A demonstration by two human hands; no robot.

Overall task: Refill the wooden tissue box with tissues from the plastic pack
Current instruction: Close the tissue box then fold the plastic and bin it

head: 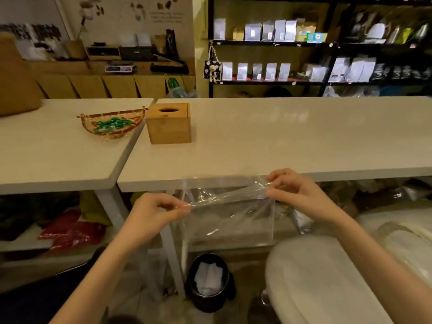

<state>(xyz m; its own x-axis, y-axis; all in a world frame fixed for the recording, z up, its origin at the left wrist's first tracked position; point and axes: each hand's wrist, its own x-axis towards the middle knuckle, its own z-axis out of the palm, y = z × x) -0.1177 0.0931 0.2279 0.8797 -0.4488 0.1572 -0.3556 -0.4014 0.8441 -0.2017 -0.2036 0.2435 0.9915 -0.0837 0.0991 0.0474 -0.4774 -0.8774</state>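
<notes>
The wooden tissue box (168,123) stands upright on the white table (280,141), near its left end, with a dark oval slot on top and no tissue showing. In front of the table's near edge I hold a clear plastic pack (230,215) stretched between both hands. My left hand (156,215) pinches its left corner and my right hand (297,192) pinches its right corner. The plastic looks see-through and flat; I see no tissues inside it.
A woven basket (111,123) of green-wrapped sweets sits on the neighbouring table, left of the box. Below me a black bin (208,280) holds white paper. A white rounded bag or cushion (322,284) lies at the lower right. Shelves of pouches line the back wall.
</notes>
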